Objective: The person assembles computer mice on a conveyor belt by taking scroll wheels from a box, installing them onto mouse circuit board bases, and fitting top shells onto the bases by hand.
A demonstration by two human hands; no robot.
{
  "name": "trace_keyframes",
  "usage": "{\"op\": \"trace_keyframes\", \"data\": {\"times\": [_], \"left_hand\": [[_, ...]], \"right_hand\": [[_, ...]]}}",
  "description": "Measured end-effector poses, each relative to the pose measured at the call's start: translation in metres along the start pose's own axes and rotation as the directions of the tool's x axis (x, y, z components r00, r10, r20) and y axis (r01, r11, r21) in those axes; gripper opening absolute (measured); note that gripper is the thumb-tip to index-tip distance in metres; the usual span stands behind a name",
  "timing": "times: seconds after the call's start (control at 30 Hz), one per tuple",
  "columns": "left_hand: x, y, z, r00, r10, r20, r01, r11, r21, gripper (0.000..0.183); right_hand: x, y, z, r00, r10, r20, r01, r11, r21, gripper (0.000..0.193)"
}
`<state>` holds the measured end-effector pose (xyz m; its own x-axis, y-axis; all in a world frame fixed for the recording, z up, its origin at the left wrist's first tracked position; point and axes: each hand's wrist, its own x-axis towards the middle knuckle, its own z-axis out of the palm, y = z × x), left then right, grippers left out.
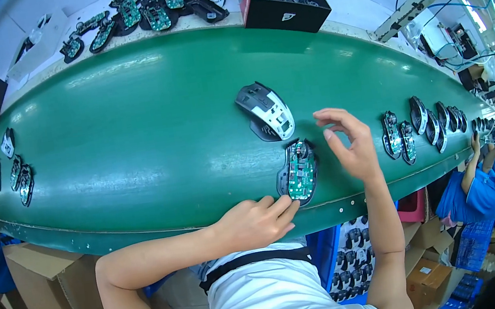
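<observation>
Head view showed me the mouse base (301,173) stretching lengthwise from the left hand (258,222), grip unclear; right hand (352,146) unclenched, empty.

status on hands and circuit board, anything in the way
Left hand at near end of circuit board; right hand open, empty, to its right; board uncovered in black base; mouse shell just beyond.

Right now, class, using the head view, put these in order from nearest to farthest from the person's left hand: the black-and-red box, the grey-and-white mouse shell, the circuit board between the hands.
From the left hand:
1. Circuit board: at its fingertips, just to the right.
2. Mouse shell: farther ahead, beyond the board.
3. Box: farthest, at the far side.
</observation>
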<state>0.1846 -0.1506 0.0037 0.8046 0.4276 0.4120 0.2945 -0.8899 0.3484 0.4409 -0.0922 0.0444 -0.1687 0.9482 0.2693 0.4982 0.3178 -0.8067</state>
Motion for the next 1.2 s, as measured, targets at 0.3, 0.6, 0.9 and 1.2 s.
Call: {"op": "trace_keyframes", "data": {"times": [0.3,0.6,0.9,1.2], "left_hand": [[-0.014,-0.003,0.001,0.996,-0.027,-0.08,0.033,0.997,0.076,0.037],[-0.009,-0.001,-0.001,0.997,-0.056,-0.056,0.058,0.998,0.026,0.04],[0.013,0.005,-0.006,0.998,0.012,0.054,-0.014,0.999,0.037,0.044],[0.014,-0.002,-0.006,0.998,0.063,0.002,-0.063,0.997,-0.048,0.037]], "right_hand": [[-0.011,-0.016,0.018,0.993,0.006,0.115,0.03,0.951,-0.309,0.028],[0.034,-0.032,0.046,0.982,-0.179,0.061,0.189,0.913,-0.362,0.061],[0.064,0.012,0.037,0.978,-0.205,0.035,0.202,0.901,-0.383,0.052],[-0.101,0.099,-0.239,0.934,0.044,-0.355,-0.253,0.783,-0.568,0.051]]}}
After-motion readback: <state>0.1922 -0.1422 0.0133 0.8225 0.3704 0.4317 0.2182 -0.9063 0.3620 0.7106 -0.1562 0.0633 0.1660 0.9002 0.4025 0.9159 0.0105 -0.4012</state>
